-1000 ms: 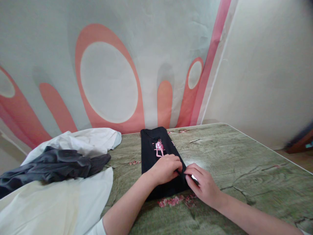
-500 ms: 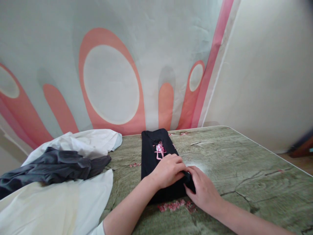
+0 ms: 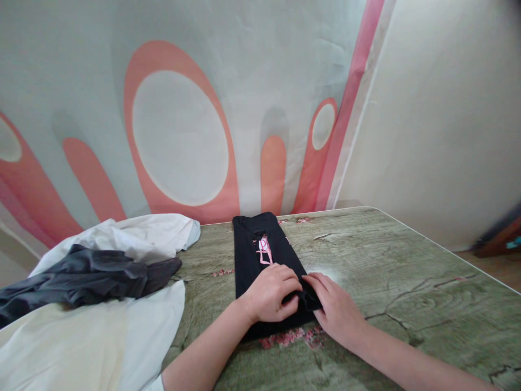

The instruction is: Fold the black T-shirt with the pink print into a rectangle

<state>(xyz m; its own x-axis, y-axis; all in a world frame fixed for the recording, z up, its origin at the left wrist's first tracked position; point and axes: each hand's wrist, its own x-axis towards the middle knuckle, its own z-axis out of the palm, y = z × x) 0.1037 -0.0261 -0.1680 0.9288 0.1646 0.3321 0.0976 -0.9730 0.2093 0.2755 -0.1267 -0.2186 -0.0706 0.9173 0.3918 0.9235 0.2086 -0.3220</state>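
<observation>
A black T-shirt with a pink and white print lies folded into a long narrow strip on the table, its far end near the wall. My left hand rests over its near part, fingers curled and pinching the cloth. At the right edge of the strip, my right hand grips a bunched bit of the same black fabric between thumb and fingers. The two hands are close together, a little apart. Part of the shirt's near end is hidden beneath my left hand and forearm.
On the left side of the wood-patterned table lie a white garment, a dark grey garment and a cream-coloured garment. A wall with a coral and white pattern stands directly behind the table.
My left hand has shifted slightly left and its thumb now shows. The hands are a little farther apart, with the black cloth between them. The view has moved slightly.
</observation>
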